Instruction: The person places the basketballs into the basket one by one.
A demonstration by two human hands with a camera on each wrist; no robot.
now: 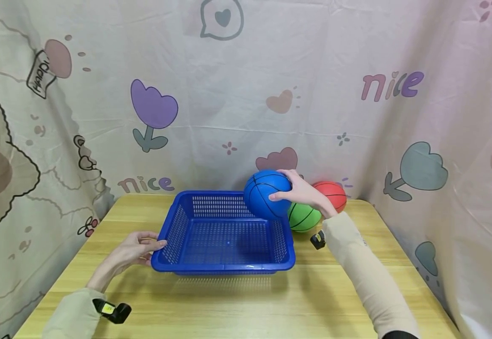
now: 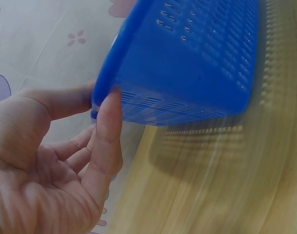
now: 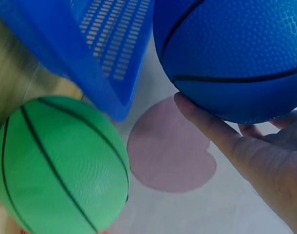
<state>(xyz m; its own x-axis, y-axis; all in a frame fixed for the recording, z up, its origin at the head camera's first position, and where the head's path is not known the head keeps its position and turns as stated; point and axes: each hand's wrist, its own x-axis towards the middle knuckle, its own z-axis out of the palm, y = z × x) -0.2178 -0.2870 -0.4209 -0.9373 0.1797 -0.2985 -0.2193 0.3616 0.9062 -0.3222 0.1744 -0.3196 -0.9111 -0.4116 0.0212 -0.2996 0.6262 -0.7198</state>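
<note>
A blue ball (image 1: 262, 195) with black lines is gripped by my right hand (image 1: 302, 190) over the right back corner of a blue plastic basket (image 1: 224, 267). In the right wrist view the fingers and thumb of my right hand (image 3: 265, 151) curve round the blue ball (image 3: 231, 58). My left hand (image 1: 133, 249) pinches the basket's left rim between thumb and fingers. The left wrist view shows my left hand (image 2: 65, 151) on the rim of the basket (image 2: 187, 63). No ball shows inside the basket.
A green ball (image 1: 302, 217) stands on the wooden table (image 1: 237, 310) just right of the basket, with a red ball (image 1: 332, 194) behind it to the right. A patterned cloth (image 1: 229, 94) hangs behind the table and at both sides.
</note>
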